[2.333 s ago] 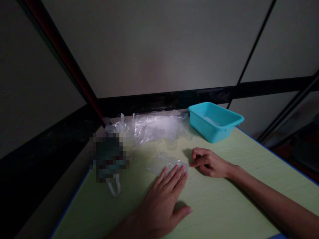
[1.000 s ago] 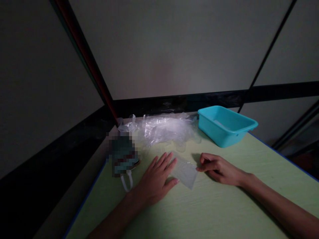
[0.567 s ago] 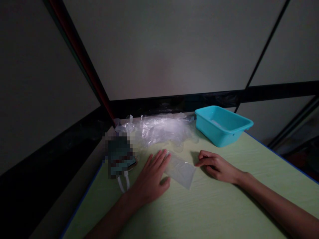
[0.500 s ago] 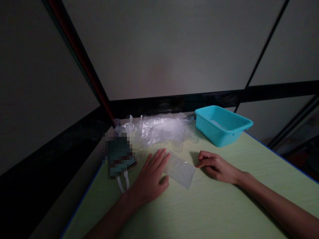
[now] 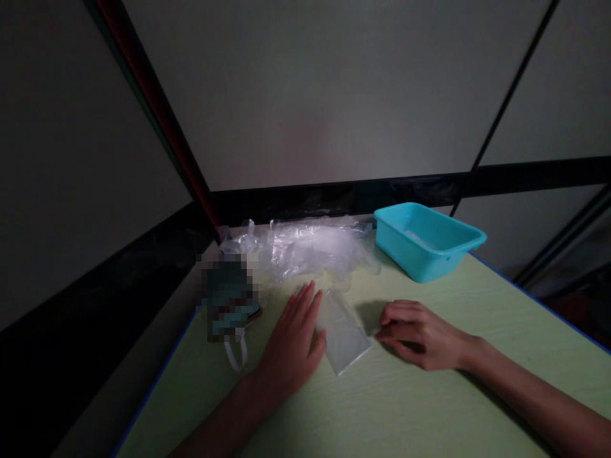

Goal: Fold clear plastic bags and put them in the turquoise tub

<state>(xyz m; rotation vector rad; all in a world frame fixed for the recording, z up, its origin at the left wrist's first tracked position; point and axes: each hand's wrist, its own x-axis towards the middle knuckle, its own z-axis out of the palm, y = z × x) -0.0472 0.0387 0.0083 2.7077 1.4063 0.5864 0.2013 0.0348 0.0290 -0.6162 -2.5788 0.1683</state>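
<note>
A small clear plastic bag lies flat on the pale green table, between my two hands. My left hand rests palm down, open, with fingers stretched forward and the thumb apart; its thumb side lies along the bag's left edge. My right hand is curled in a pinch, fingertips close to the bag's right corner. Whether those fingertips grip the film cannot be made out. Behind my left hand lies a heap of crumpled clear plastic bags.
A turquoise plastic basin stands at the back right, something pale inside it. At the left is a pixelated dark object, with a phone edge and a white strap beside it. A pale panelled wall rises behind the table.
The small bag has turned clockwise, its right corner swinging towards me. My right hand has come nearer to me along with it. My left hand has barely shifted.
</note>
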